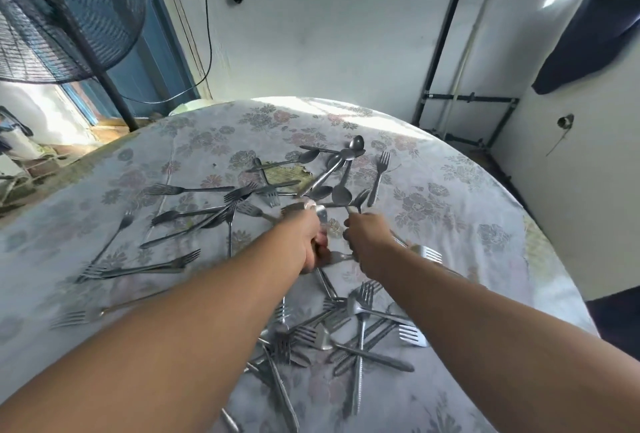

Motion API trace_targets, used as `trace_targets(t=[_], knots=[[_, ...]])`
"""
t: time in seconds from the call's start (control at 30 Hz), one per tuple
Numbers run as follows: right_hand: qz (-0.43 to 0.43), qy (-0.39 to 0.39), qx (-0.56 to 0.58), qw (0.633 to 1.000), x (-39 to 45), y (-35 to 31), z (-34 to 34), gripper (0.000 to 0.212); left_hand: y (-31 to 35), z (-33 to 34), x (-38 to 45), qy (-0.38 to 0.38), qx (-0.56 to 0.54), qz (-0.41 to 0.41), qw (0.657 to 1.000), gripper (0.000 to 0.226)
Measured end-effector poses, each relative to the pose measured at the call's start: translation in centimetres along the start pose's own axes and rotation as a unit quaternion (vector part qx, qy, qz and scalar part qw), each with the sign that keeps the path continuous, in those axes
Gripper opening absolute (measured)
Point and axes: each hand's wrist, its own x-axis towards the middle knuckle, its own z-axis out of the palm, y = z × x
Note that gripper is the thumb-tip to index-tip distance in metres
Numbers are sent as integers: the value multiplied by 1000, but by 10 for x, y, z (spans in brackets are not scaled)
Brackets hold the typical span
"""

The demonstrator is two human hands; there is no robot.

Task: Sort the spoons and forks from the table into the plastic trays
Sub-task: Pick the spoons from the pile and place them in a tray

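Note:
Several metal forks and spoons lie scattered on a round table with a flowered cloth [450,197]. Spoons [341,193] cluster at the far middle, forks [194,189] spread to the left, and a pile of forks [360,321] lies near me. My left hand [306,242] grips a bundle of cutlery [311,207], its ends blurred above the fist. My right hand [369,242] is curled round the handle of a spoon [360,197] that points away from me. No plastic trays are in view.
A standing fan [69,13] with a black pole rises at the far left of the table. A white wall with black pipes [446,34] stands behind. The cloth has a torn patch [294,174] near the spoons. The table edge curves down on the right.

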Motion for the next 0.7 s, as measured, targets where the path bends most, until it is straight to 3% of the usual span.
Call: trace_targets(t=[0.23,0.53,0.7], knots=[[-13,18,32,999,-63,15,16,22,-40,-32,-49,-63,-21,31,997,32],[-42,-14,42,998,-134,38,35,12,-77,-65,-101,-15,3,110,994,18],[-62,-34,36,997,-167,46,36,21,-103,-83,-115,14,1,189,982,16]])
